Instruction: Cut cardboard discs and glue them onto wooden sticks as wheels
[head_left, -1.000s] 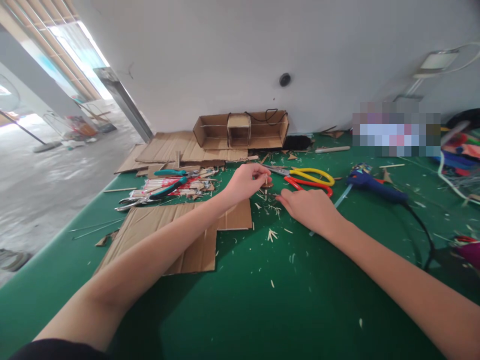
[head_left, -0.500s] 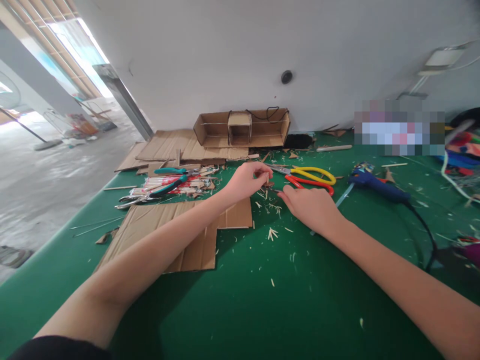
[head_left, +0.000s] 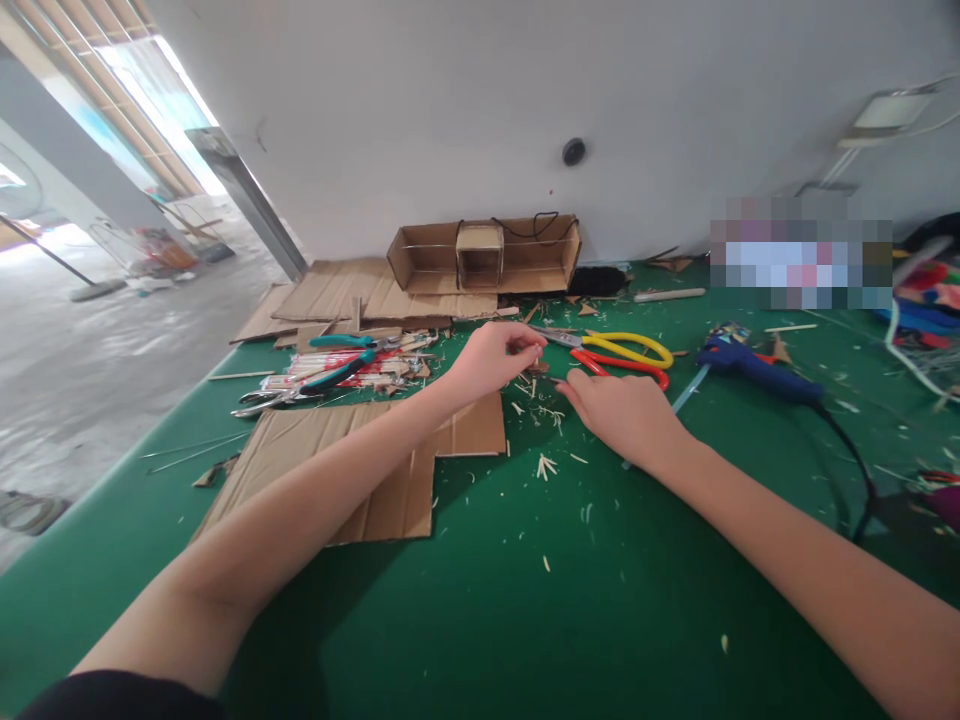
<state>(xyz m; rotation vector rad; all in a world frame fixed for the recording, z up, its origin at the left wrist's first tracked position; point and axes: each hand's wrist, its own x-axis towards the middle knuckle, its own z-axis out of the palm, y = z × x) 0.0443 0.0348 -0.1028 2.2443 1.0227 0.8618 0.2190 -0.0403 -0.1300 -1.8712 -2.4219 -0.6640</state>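
My left hand (head_left: 499,355) is closed in a pinch over the litter of shavings, its fingertips on a small pale wooden piece (head_left: 537,362) that is mostly hidden. Just to the right, my right hand (head_left: 622,408) is closed with its fingers wrapped round a thin dark pointed tool (head_left: 553,379). Only the tool's tip shows, aimed at the left fingertips, so its kind is unclear. Pale wood shavings (head_left: 546,466) lie scattered on the green table (head_left: 510,620) beneath and in front of both hands. Scissors (head_left: 630,350) with yellow and red handles lie behind my right hand.
A cardboard box (head_left: 420,260) with compartments stands against the wall. Cardboard sheets (head_left: 390,500) lie at left, near teal-handled pliers (head_left: 341,372) and a bundle of red-and-white sticks (head_left: 375,375). At right rests a blue glue gun (head_left: 757,368), its cord trailing towards me.
My left fingertips have come down slightly over the small wooden piece, covering more of it. My right hand stays almost in place.
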